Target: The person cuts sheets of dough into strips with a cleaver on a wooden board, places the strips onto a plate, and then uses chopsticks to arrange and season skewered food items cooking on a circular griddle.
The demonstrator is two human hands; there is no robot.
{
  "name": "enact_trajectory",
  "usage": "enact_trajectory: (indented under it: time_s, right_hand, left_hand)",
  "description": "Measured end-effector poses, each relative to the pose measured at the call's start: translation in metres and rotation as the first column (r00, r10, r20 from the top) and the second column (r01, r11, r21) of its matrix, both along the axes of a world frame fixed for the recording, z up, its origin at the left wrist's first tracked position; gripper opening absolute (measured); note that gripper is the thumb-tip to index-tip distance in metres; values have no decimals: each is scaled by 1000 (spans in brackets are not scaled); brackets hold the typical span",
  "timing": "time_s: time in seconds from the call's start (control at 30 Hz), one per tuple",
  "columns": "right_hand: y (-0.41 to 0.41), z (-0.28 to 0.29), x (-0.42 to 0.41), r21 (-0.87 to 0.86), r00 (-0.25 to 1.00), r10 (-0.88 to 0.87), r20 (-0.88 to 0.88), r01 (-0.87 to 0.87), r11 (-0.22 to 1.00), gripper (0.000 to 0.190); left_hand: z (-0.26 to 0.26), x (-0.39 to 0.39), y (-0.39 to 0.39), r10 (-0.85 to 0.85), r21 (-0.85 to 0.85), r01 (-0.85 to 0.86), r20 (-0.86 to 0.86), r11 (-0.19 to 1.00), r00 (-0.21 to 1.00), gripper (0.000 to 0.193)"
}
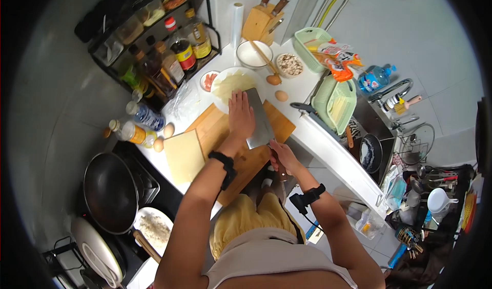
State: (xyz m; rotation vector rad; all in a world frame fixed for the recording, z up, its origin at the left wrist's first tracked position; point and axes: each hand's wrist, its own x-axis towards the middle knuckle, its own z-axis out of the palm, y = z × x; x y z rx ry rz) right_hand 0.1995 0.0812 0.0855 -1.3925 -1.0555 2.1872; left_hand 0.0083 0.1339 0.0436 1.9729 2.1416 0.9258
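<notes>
My right hand [285,157] grips the brown handle of a cleaver [262,121]. Its broad steel blade points away from me over a wooden cutting board [246,164], its tip reaching the plate. My left hand [241,114] lies palm down with fingers stretched along the blade's left side; what is under the palm is hidden. Its fingertips reach over a white plate [258,77] of thin pale pieces [232,83], fanned out and overlapping. A square pale-yellow sheet [185,156] lies at the board's left side.
Behind the plate are a white bowl [246,56], a bowl of chopped pieces [290,65] and a knife block [261,21]. Loose eggs [281,96] rest on the counter. Left are sauce bottles [182,50] and a black wok [110,193]; right, green baskets [334,104] beside the sink [369,121].
</notes>
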Motion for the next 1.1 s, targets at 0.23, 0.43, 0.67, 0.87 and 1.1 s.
enact_trajectory:
  time_s: [0.23,0.43,0.67,0.87,1.1]
  right_hand:
    - [15,1,6,14,997,-81,19,81,997,43]
    - [-4,6,42,273,927,-80,366,-25,962,44]
    - [-17,-6,51,705,714,-128,688,-615,353,27]
    - [-2,-61,-1,688,667,-187,721,-720,86,37]
    - [-22,-82,-55,655,584,-420,694,-755,32,34]
  left_hand:
    - [-12,-55,86,-142,-185,125,-80,975,987,50]
    - [10,-120,33,-79,-128,119,281,985,956,26]
    - [2,-125,-159,165,-224,-115,220,968,961,19]
    - [-25,-113,-249,650,-109,-687,-244,718,719,50]
    - [-86,-150,-287,767,-415,-702,570,579,296,39]
